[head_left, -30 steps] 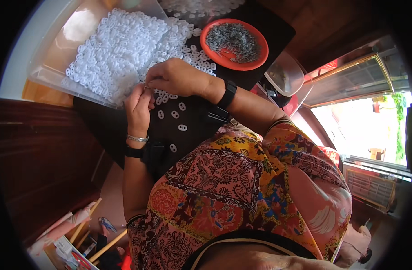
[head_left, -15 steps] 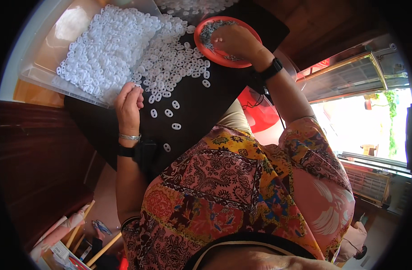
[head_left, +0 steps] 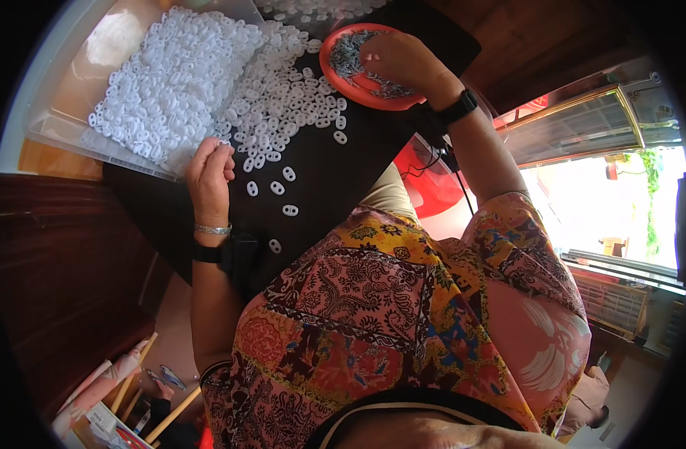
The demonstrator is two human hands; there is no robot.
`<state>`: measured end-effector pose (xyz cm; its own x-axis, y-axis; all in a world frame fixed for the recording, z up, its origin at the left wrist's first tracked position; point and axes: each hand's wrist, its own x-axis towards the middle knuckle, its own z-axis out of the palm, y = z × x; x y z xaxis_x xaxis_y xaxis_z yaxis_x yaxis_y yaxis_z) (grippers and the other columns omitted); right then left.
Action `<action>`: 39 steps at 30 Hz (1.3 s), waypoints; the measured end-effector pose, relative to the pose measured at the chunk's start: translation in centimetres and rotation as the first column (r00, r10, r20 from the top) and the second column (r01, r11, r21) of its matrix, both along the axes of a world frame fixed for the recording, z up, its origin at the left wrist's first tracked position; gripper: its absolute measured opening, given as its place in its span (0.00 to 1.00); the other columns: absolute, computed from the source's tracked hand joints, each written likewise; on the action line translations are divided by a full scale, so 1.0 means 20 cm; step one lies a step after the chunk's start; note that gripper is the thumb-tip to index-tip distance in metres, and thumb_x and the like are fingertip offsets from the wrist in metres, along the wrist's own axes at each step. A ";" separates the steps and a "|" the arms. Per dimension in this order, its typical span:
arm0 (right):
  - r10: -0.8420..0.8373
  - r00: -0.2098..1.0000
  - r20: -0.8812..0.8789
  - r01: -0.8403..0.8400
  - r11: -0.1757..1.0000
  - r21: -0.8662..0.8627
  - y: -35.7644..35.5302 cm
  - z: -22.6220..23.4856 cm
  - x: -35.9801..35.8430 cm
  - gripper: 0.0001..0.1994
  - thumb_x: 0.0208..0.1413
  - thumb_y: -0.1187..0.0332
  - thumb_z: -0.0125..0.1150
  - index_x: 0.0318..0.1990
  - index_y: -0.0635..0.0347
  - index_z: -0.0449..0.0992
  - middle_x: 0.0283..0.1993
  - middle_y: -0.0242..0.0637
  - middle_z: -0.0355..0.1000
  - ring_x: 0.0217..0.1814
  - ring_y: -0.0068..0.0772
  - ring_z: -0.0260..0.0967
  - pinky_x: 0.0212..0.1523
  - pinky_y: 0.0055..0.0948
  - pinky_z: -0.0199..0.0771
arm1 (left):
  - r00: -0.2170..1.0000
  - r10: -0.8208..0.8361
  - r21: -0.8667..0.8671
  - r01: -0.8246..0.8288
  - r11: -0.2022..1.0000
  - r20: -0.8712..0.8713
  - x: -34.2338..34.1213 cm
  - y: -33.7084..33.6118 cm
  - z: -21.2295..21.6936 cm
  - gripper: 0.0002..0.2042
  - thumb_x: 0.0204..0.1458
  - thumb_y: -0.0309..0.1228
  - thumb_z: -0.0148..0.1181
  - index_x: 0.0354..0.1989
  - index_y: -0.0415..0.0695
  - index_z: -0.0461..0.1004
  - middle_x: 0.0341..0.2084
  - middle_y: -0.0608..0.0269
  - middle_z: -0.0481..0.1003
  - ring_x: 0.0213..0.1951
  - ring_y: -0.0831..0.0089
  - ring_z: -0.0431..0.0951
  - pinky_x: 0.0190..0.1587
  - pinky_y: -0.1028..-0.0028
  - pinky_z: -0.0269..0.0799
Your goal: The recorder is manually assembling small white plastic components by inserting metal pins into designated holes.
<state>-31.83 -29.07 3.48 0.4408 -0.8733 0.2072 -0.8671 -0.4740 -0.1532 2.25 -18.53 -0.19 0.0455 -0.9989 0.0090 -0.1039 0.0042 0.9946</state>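
My left hand [head_left: 209, 173] is closed by the front corner of the clear plastic bin [head_left: 122, 159], its fingertips pinching a small white two-hole oval plastic piece [head_left: 223, 143]. Many like it fill the bin and spill into a loose pile [head_left: 290, 105] on the dark table [head_left: 320, 172]. Over a shallow red plate [head_left: 361, 96] at the far right, my right hand [head_left: 404, 61] has its fingers drawn together among small grey metal parts [head_left: 348, 54]. Whatever those fingers hold is hidden from view.
Several single white pieces [head_left: 275, 245] lie scattered on the near part of the table. Another batch of white pieces [head_left: 328, 9] shows at the far edge. Below the table's right side is a red object [head_left: 433, 187] with a black cable beside it.
My right hand has shifted slightly right over the plate, uncovering more metal parts. My left hand keeps its pinch on the white piece. The whole view has moved slightly.
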 end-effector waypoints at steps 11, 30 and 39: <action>0.111 0.975 -0.194 -0.113 0.994 0.006 0.00 -0.02 0.09 0.08 0.47 0.67 0.51 0.29 0.55 0.77 0.30 0.42 0.74 0.37 0.46 0.72 0.35 0.42 0.70 | 1.000 0.013 0.011 -0.013 1.000 -0.013 0.01 0.00 0.01 0.08 0.53 0.32 0.49 0.26 0.41 0.71 0.16 0.72 0.65 0.18 0.85 0.61 0.22 0.83 0.55; 0.075 0.973 -0.220 -0.075 0.997 0.009 0.03 -0.02 0.08 0.09 0.49 0.66 0.50 0.30 0.57 0.76 0.32 0.43 0.73 0.38 0.47 0.71 0.39 0.43 0.69 | 0.798 -0.011 0.085 0.078 0.993 -0.603 -0.26 -0.16 0.16 0.08 0.53 0.32 0.49 0.26 0.42 0.69 0.15 0.65 0.68 0.16 0.76 0.66 0.20 0.77 0.58; 0.049 0.971 -0.233 -0.023 0.993 0.114 0.06 -0.03 0.15 0.09 0.46 0.68 0.50 0.30 0.59 0.77 0.31 0.45 0.73 0.38 0.48 0.71 0.40 0.44 0.69 | 0.930 -0.033 -0.069 0.008 0.998 -0.367 -0.25 -0.21 0.02 0.09 0.52 0.32 0.49 0.25 0.41 0.71 0.15 0.69 0.68 0.16 0.81 0.64 0.20 0.81 0.58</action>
<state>-28.86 -27.96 2.93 0.4974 -0.8675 -0.0017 -0.8675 -0.4974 0.0001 -2.78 -22.71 0.24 0.0372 -0.9975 0.0609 0.2701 0.0687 0.9604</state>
